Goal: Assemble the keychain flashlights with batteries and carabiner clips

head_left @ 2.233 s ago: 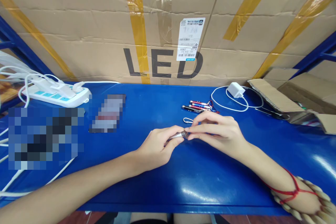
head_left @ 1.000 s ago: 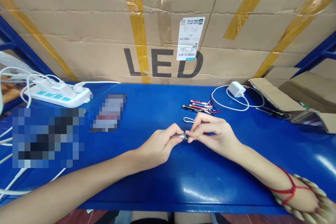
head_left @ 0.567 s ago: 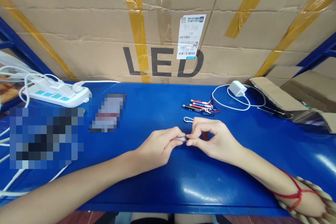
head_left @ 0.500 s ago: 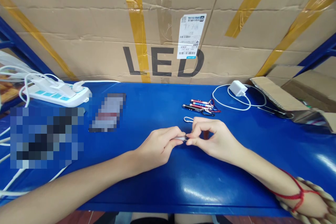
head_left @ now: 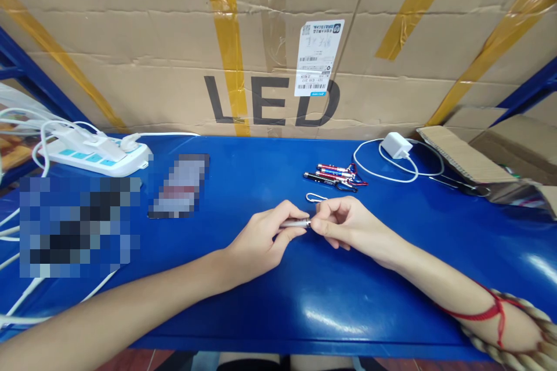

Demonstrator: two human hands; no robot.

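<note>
Over the middle of the blue table (head_left: 243, 313), the left hand (head_left: 260, 241) squeezes a silver pen (head_left: 294, 224), the right hand (head_left: 354, 227) pinches its end with closed fingertips, and farther back lie a clip (head_left: 309, 197), then coloured pens (head_left: 333, 173).

hands (head_left: 259, 243) bare | right forearm (head_left: 429, 274) | knotted red cord (head_left: 481, 316) | chunky beige bracelet (head_left: 547, 343)

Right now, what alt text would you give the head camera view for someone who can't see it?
The left hand grips a slim silver tube over a blue table, with the right hand at its tip. Beyond them lie a metal clip and some red, blue and black pen-shaped tubes; a cardboard box marked LED stands behind.
</note>
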